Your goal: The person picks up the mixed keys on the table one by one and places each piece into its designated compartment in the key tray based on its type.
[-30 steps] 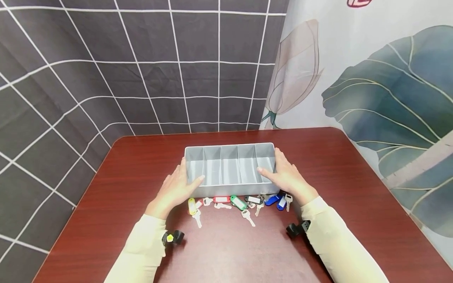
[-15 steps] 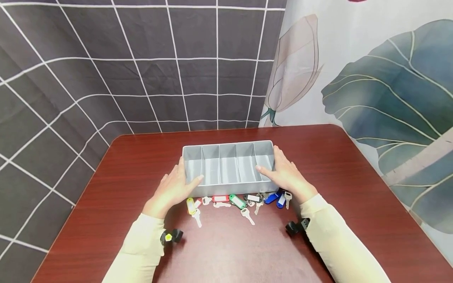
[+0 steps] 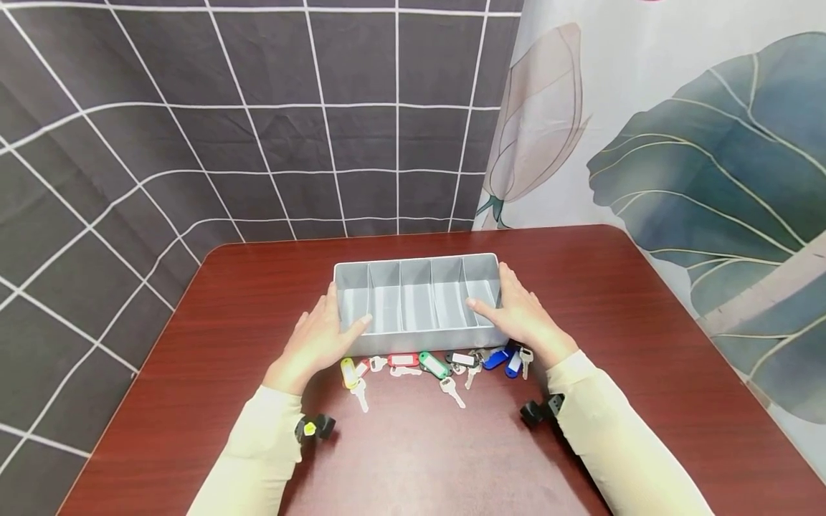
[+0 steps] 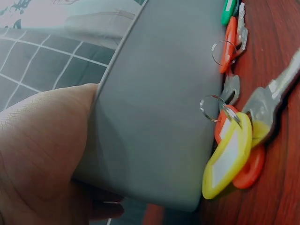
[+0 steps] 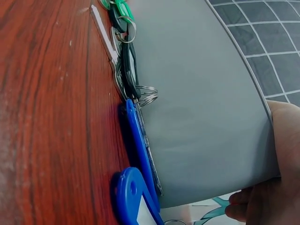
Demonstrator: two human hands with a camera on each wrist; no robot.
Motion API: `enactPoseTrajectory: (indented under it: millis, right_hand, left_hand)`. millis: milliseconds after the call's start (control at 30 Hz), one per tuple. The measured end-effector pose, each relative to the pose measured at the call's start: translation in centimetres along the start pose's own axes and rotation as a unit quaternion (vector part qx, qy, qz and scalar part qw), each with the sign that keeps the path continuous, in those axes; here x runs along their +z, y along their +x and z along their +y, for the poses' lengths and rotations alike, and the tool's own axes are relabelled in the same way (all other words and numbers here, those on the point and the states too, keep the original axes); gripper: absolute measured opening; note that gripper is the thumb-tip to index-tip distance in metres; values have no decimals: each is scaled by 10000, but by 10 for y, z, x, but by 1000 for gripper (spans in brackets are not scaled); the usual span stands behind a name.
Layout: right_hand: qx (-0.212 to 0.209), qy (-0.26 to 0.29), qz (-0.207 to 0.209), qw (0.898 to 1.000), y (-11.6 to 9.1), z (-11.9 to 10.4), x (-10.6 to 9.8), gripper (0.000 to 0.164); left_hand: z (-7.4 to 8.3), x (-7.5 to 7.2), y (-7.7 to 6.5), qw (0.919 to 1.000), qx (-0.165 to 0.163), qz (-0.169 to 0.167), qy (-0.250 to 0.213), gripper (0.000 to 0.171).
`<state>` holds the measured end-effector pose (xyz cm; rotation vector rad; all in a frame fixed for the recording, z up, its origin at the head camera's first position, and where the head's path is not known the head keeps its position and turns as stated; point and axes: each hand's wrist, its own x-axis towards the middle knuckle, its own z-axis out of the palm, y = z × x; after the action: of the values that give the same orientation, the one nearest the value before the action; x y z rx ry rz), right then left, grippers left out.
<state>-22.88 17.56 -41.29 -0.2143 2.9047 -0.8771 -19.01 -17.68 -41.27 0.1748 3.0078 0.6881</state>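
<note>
A gray tray (image 3: 419, 341) with several side-by-side compartments, all with bare bottoms, lies between my hands. My left hand (image 3: 318, 341) grips its left end, thumb over the front rim and fingers along the outer side. At the right end my right hand (image 3: 525, 315) holds it the same way. Tagged keys lie in a row along the tray's front wall: a yellow tag (image 3: 348, 373), a red tag (image 3: 403, 360), a green tag (image 3: 434, 365), a black tag (image 3: 462, 360) and a blue tag (image 3: 496, 359). In the left wrist view, the yellow tag (image 4: 228, 159) leans near the tray wall (image 4: 154, 108).
The reddish-brown wooden table (image 3: 413, 459) carries everything. Behind it hangs a dark gridded curtain (image 3: 361, 143), with a white leaf-patterned curtain (image 3: 619, 72) at the right. A small black camera (image 3: 316, 428) sits at the left wrist, another black camera (image 3: 540, 411) at the right.
</note>
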Motion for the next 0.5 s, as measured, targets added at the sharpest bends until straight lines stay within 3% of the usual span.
enactPoseTrajectory:
  millis: [333, 500]
  right_hand:
    - [1, 106, 49, 9999, 6, 2, 1, 110]
    - [-223, 152, 239, 9994, 5, 2, 0, 104]
  left_hand:
    - [-2, 5, 6, 9995, 95, 298, -54, 105]
    - [-1, 4, 5, 9989, 141, 451, 4, 102]
